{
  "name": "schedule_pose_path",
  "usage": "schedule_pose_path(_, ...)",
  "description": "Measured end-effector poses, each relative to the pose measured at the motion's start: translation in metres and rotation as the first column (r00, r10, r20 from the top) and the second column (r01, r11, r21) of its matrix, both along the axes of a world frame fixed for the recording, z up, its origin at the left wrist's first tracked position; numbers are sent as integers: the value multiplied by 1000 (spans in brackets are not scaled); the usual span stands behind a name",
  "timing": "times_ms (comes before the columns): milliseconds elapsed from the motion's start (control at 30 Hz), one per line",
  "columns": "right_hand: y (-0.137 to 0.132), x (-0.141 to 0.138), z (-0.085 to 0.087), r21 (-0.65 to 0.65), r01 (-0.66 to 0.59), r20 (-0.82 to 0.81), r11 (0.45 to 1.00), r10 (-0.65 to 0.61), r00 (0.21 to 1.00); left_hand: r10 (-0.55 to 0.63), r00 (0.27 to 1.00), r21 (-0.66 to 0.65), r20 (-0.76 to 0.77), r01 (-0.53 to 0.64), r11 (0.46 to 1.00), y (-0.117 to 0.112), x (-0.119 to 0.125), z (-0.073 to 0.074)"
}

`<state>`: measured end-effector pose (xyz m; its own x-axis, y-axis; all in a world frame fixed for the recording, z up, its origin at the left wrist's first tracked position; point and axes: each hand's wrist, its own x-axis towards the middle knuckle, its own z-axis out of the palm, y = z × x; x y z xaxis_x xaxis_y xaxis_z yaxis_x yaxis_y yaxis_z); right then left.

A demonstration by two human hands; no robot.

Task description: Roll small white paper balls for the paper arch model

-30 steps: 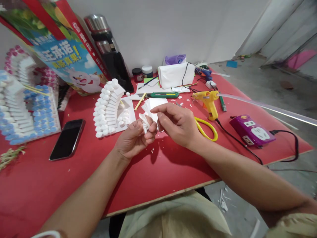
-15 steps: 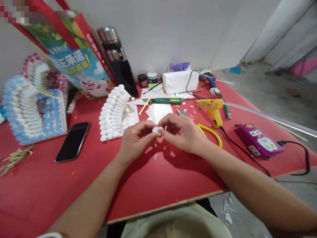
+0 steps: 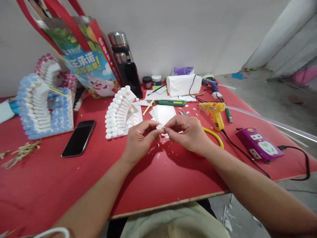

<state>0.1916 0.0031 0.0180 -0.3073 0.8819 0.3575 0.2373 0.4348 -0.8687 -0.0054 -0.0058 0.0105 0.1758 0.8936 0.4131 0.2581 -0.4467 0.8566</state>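
While left fingers (image 3: 149,123) and right fingers (image 3: 178,121) pinch rounded white piece (image 3: 159,127), smooth red tabletop (image 3: 173,180)

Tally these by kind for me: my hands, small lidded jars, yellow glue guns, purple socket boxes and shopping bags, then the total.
Hands, left hand and right hand: 2
Jars, dark-lidded jar and white-lidded jar: 2
Yellow glue gun: 1
Purple socket box: 1
Shopping bag: 1
Total: 7

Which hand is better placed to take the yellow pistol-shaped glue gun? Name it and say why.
Probably the right hand: the glue gun lies on its side, closer to it. The left hand is farther off, fingertips on a small, round white piece.
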Motion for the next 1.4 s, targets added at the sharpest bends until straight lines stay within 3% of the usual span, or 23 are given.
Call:
schedule_pose_path(300,0,1,0,65,-55,87,996,50,995,-26,991,-142,128,44,989,-1,6,-2)
schedule_pose_path(500,3,0,-3,-39,-8,49,999,10,999,-51,994,-102,101,61,993,0,5,-3)
schedule_pose_path(633,4,-1,0,-123,33,56,992,-26,998,-83,992,-215,96,102,971,-2,6,2)
schedule_pose_path(733,6,0,4,-127,28,68,991,-20,997,-105,973,-369,204,175,913,0,6,2)
schedule_pose_path(800,7,2,7,-133,20,46,991,-14,999,-66,920,-456,387,253,853,4,6,-1)
schedule_pose_path(933,8,8,12,-148,79,-60,986,-88,994,130,658,-559,742,500,662,13,4,-4)
schedule_pose_path(1000,9,9,12,-142,120,-92,983,-134,987,237,563,-580,792,569,583,15,2,-4)
schedule_pose_path(1067,9,9,11,-137,143,-75,980,-154,985,295,512,-582,807,603,546,16,0,-4)
schedule_pose_path(1200,7,1,6,-216,73,-40,974,-83,996,279,512,-571,813,607,552,17,-2,-7)
schedule_pose_path(1400,6,-9,3,-508,-179,-273,843,40,961,67,718,-555,693,471,686,14,7,-8)
